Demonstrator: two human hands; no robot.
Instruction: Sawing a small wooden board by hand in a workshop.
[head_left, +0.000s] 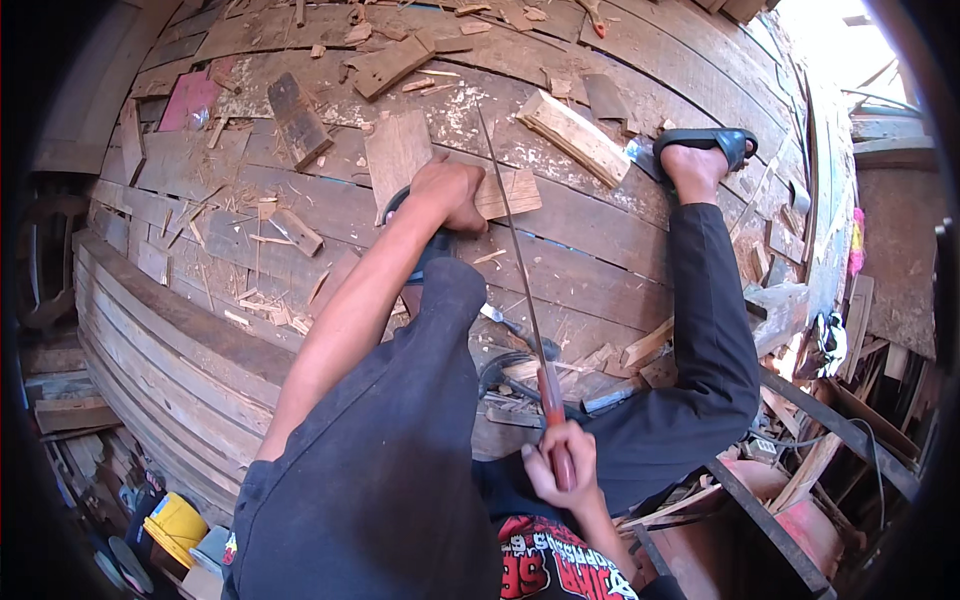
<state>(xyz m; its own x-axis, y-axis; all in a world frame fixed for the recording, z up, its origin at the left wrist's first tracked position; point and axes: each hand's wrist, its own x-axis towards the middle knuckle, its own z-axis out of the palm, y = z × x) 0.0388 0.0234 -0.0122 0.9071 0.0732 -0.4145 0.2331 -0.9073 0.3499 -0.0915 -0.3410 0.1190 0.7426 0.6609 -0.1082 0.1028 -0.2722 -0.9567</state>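
My right hand [563, 462] is wrapped around the reddish-brown handle of a handsaw [522, 257]. The saw's long thin blade points away from me and appears to cross a short light-brown piece of wood [515, 194]. Just left of the blade, my left hand [450, 193] grips that piece from above, its fingertips mostly hidden. A flat square of wood [398, 155] lies beside and partly behind the left hand. My left foot is largely hidden under the left arm and knee, close to the wood.
A thick wood block [575, 137] lies near my sandalled right foot [697, 165]. Offcuts and splinters litter the plank floor. Stacked long boards [180, 350] are at left, and a tool with a cord [505, 370] lies between my legs. A yellow container [175, 527] stands lower left.
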